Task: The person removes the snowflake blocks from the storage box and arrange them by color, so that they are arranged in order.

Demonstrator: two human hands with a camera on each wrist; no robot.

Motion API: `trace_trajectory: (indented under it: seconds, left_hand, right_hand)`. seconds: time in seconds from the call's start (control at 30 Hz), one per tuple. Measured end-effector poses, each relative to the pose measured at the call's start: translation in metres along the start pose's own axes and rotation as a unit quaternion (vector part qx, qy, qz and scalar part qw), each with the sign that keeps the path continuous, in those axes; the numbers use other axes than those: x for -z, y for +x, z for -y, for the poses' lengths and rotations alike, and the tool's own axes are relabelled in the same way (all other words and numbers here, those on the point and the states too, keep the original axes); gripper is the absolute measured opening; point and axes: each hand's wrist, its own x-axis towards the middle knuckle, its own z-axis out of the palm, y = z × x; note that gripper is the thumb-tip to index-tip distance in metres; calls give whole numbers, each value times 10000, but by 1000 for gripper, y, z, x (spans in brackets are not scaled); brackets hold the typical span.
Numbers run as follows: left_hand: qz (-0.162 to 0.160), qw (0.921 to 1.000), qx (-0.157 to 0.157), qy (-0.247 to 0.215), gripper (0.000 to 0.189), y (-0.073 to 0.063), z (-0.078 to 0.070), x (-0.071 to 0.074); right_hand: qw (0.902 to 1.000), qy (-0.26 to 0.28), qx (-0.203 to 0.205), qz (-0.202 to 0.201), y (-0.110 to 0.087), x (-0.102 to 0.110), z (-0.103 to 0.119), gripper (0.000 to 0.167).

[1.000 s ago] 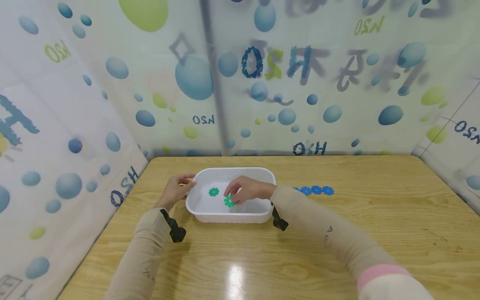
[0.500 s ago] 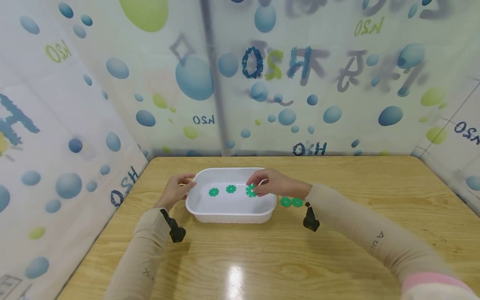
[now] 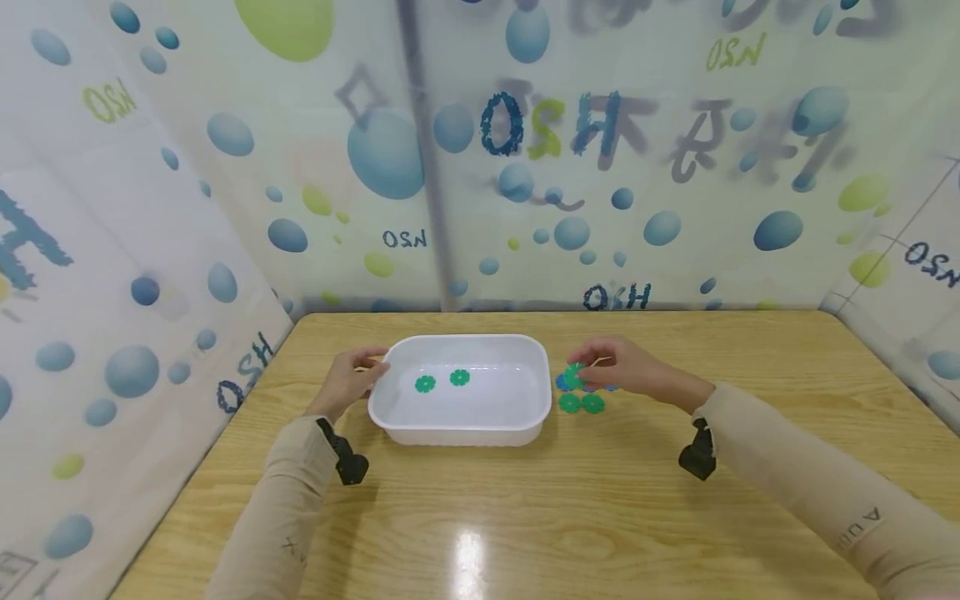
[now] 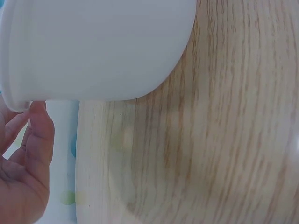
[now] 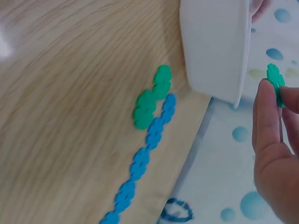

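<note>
My right hand (image 3: 615, 365) pinches a green notched, flower-shaped plastic disc (image 5: 275, 84) between thumb and fingers, raised over the table to the right of a white basin (image 3: 457, 436). Two similar green discs (image 3: 425, 384) lie inside that basin. On the table beside it are two more green discs (image 5: 145, 109), next to a row of several blue discs (image 5: 139, 163), which the right hand partly covers in the head view. At the basin's left end, my left hand (image 3: 348, 382) grips the rim; the left wrist view shows its fingers (image 4: 39, 135) right under the lip.
The wooden table (image 3: 600, 517) reaches back to a wall covering (image 3: 637, 167) printed with bubbles and letters. A similar covering (image 3: 112, 333) runs along the left side. Dark wrist cameras (image 3: 697, 454) hang below both sleeves.
The right hand put one green disc in the basin, then moved right and out over the table with another green disc in its fingers. The left hand stays at the rim.
</note>
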Motion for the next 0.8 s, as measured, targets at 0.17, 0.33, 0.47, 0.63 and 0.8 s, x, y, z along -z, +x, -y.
trace_trajectory:
  seconds: [0.17, 0.33, 0.47, 0.63, 0.8]
  left_hand:
    - [10, 10000, -37, 32, 39, -2, -1, 0]
    - [18, 10000, -61, 27, 39, -2, -1, 0]
    - [24, 10000, -45, 24, 40, -2, 0, -1]
    - [3, 10000, -54, 8, 39, -1, 0, -1]
    - [-21, 10000, -80, 7, 38, -1, -1, -1]
  right_hand:
    - [9995, -25, -216, -214, -13, 10, -14, 31]
    - [9979, -109, -491, -400, -21, 19, -33, 32]
    - [9963, -240, -606, -566, -24, 22, -49, 28]
    - [9938, -332, -801, -697, -26, 21, -62, 21]
    - [9906, -466, -978, -841, -24, 16, -68, 16]
